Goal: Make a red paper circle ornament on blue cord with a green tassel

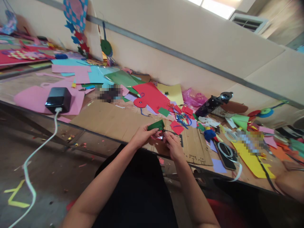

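Note:
My left hand [143, 135] is closed in a pinch on a small dark green paper piece [156, 125], held just above the cardboard sheet [111, 122] on the table. My right hand [173, 145] is closed close beside it, fingers meeting the left hand at the lower edge of the green piece. A small shiny thing [161, 137] shows between the two hands; I cannot make out what it is. Both forearms reach up from the bottom of the view over my dark lap.
Coloured paper sheets and scraps cover the table: red [152, 95], yellow [172, 92], pink [35, 98], green [121, 78]. A black power block [58, 99] with a white cable sits at left. A phone [226, 154] lies right of the cardboard. Paper decorations [77, 23] hang on the wall.

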Available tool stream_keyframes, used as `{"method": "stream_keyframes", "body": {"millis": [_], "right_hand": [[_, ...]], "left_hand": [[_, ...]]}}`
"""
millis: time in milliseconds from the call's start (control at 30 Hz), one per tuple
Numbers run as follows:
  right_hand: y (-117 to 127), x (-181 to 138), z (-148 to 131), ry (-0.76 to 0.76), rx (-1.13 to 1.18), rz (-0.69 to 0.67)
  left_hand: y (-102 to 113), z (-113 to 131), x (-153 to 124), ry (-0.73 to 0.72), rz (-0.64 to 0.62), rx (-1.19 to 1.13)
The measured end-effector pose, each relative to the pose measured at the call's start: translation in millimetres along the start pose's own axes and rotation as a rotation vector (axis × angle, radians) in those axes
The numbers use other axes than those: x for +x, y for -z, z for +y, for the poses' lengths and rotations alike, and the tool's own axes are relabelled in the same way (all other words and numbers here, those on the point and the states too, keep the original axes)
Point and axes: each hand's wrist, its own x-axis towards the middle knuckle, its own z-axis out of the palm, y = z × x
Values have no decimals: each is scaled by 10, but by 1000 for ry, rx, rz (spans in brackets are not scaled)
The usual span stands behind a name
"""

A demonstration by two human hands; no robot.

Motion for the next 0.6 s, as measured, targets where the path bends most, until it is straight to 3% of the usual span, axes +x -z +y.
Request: {"method": "stream_keyframes", "body": {"millis": [600], "right_hand": [[-16, 30, 37, 36, -19, -7]], "left_hand": [[20, -8, -11, 19, -26, 79]]}}
